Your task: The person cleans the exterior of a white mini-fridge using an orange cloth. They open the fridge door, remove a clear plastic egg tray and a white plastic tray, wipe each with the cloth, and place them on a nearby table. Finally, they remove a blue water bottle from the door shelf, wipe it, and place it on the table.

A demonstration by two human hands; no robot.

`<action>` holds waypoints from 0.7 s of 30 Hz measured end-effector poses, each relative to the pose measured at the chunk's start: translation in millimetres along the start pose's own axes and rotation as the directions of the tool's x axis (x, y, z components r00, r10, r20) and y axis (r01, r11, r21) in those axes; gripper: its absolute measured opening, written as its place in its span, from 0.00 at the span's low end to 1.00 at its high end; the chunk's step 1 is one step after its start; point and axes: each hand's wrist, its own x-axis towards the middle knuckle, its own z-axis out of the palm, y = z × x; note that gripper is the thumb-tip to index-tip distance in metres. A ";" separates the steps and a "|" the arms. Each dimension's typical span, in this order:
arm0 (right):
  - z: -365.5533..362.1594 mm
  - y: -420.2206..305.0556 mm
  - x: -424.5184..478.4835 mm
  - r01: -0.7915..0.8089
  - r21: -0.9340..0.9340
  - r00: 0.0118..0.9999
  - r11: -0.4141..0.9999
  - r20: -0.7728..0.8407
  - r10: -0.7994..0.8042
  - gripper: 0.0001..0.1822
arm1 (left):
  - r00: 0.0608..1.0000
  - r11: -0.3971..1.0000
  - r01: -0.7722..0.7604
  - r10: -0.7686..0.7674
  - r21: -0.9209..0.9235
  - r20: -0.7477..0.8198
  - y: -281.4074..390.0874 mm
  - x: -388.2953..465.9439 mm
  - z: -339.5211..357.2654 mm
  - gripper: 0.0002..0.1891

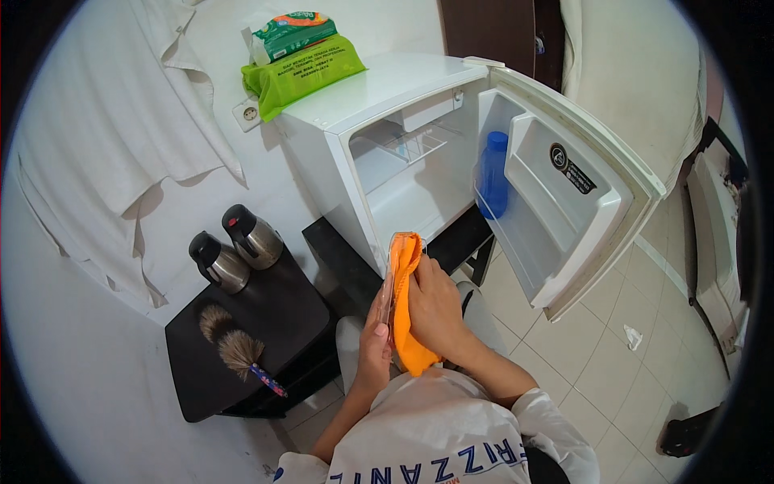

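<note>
In front of my body, my left hand [376, 348] grips a clear plastic tray or container [387, 302], tilted on its side. An orange cloth [402, 320] is bunched against it. My right hand [436, 305] holds the cloth and presses it to the container's inner side; part of its fingers is hidden by the cloth. Just beyond both hands, a small white refrigerator [314, 157] stands with its door [562, 199] swung out to the right. A wire rack [423, 145] shows inside it, and a blue plastic bottle [494, 175] is upright in the door.
A black side table [284, 327] at the left carries two steel vacuum jugs [260, 242] and a feather duster [242, 354]. Green packs [311, 72] lie on the refrigerator, which rests on a black stand [344, 251]. White curtains hang at the left; paper scrap [632, 337] lies on the tiles.
</note>
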 end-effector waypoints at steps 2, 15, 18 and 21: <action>5.0 1.3 0.3 0.017 -0.022 0.999 1.000 -0.031 -0.018 0.17 | 1.000 0.998 0.014 -0.015 -0.069 -0.012 4.1 0.1 -0.6 0.43; 10.8 -20.6 -43.4 0.279 0.513 0.870 0.812 0.224 -0.440 0.38 | 0.999 0.843 0.008 0.012 -0.537 0.034 -1.0 12.2 -30.5 0.40; 16.3 -24.4 -47.6 0.325 0.448 0.860 0.833 0.226 -0.457 0.42 | 1.000 0.884 0.019 -0.006 -0.467 0.028 -6.2 12.0 -38.9 0.40; 22.7 -21.9 -41.5 0.276 0.341 0.893 0.899 0.253 -0.371 0.49 | 0.999 0.950 -0.033 0.024 -0.311 -0.030 -4.8 10.3 -25.1 0.40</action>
